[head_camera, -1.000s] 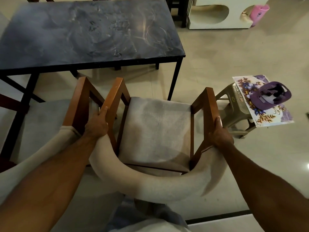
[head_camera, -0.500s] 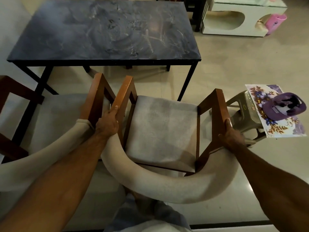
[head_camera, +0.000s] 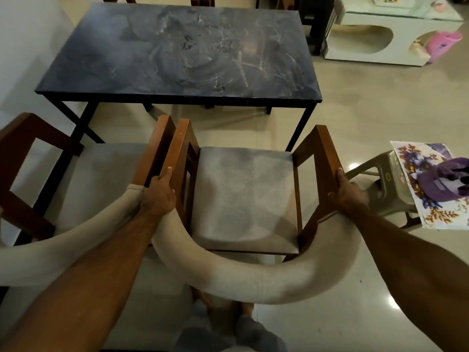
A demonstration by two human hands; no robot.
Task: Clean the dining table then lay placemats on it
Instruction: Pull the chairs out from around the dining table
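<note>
The dark marbled dining table stands ahead with nothing on its top. Just in front of me is a wooden armchair with a grey seat and a curved padded back. My left hand grips its left armrest and my right hand grips its right armrest. Floral placemats lie on a plastic stool at the right, with a purple object on top of them.
A second armchair stands tight against the left side of the one I hold. A white low cabinet and a pink container are at the far right. Open tiled floor lies right of the table.
The held chair sits closer to the second chair on the left, their armrests now side by side. The view has shifted left and the table appears nearer the centre.
</note>
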